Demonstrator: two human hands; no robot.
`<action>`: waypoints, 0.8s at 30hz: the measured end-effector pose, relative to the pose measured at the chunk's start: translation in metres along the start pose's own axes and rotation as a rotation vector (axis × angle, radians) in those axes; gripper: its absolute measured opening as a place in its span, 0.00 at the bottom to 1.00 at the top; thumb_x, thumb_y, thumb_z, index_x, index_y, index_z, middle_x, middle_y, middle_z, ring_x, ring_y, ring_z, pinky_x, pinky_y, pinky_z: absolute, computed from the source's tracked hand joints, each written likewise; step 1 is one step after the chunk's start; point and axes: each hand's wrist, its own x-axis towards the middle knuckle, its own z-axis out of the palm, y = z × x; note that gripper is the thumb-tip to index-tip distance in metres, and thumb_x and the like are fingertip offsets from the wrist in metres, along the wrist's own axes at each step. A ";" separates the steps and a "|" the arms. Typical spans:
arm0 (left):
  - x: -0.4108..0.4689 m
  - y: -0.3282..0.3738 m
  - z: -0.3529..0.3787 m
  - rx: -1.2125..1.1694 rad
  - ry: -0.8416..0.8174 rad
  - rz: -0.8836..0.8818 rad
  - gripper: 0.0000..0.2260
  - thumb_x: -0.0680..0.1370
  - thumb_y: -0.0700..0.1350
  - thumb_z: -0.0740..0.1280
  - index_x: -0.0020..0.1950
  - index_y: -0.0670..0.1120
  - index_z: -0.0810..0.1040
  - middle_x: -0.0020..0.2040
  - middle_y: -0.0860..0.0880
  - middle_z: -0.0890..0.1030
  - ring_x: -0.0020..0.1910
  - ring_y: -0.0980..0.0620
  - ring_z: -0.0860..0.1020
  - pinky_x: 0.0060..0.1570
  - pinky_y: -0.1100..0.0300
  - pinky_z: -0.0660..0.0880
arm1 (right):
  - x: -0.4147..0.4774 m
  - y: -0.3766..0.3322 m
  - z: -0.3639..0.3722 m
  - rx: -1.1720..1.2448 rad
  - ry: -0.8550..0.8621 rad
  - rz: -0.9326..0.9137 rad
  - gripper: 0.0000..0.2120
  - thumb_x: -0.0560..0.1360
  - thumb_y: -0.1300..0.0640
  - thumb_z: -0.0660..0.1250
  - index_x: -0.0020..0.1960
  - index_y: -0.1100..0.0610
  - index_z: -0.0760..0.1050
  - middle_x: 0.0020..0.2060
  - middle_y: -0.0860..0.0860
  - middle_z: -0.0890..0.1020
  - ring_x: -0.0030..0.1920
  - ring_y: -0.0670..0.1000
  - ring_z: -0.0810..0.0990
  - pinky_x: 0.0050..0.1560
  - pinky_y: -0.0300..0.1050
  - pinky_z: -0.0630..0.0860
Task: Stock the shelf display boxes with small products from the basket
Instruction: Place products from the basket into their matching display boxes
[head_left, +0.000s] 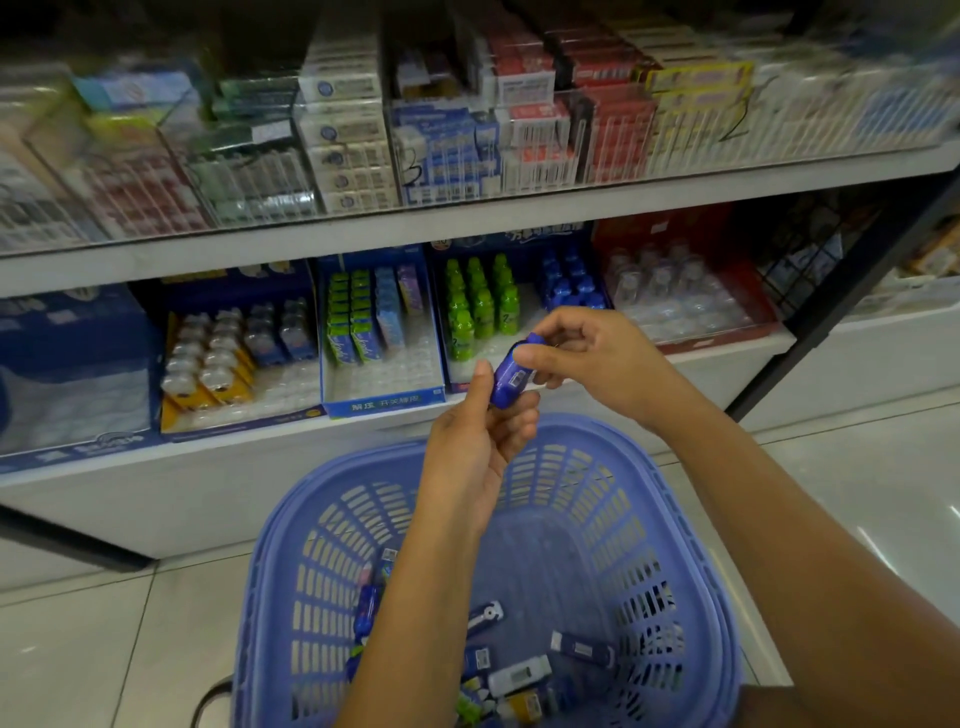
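Basket (691, 499): periwinkle-blue plastic, walls pierced in rows of slots.
Small bottle (511, 376): deep blue, white barcode label.
Loose products (519, 675) in basket: white, dark blue, touches of green and yellow.
Lower shelf, left to right:
- yellow-orange display box (208, 415), navy back card;
- blue display box (384, 402), white lettering on the near lip, lime-green and pale-blue packs;
- green bottles (480, 312) beside blue bottles (571, 286);
- red display box (670, 228), clear bottles.

Shelf edge (467, 208): white.
Upper cartons (524, 124): white, red, yellow-bordered, striped with barcodes.
Floor (104, 649): pale grey glossy tile.
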 end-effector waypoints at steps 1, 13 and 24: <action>0.000 -0.001 0.001 0.022 -0.015 0.005 0.14 0.79 0.51 0.63 0.48 0.41 0.80 0.37 0.46 0.84 0.30 0.56 0.80 0.31 0.66 0.77 | 0.000 0.000 -0.001 -0.035 0.022 0.012 0.09 0.69 0.51 0.73 0.42 0.56 0.78 0.32 0.47 0.82 0.31 0.43 0.80 0.34 0.32 0.75; 0.007 0.001 0.009 0.002 -0.171 -0.125 0.21 0.81 0.54 0.55 0.45 0.40 0.79 0.29 0.49 0.76 0.24 0.57 0.71 0.24 0.68 0.71 | 0.003 -0.007 -0.022 -0.014 -0.054 0.034 0.11 0.70 0.59 0.73 0.53 0.55 0.81 0.45 0.52 0.84 0.42 0.54 0.83 0.45 0.40 0.80; 0.037 -0.020 0.002 1.495 -0.150 0.674 0.22 0.81 0.47 0.61 0.74 0.44 0.65 0.74 0.49 0.65 0.73 0.51 0.60 0.72 0.62 0.56 | 0.022 0.006 -0.078 -0.539 0.270 0.001 0.14 0.67 0.57 0.76 0.52 0.53 0.81 0.37 0.44 0.80 0.37 0.41 0.78 0.42 0.25 0.74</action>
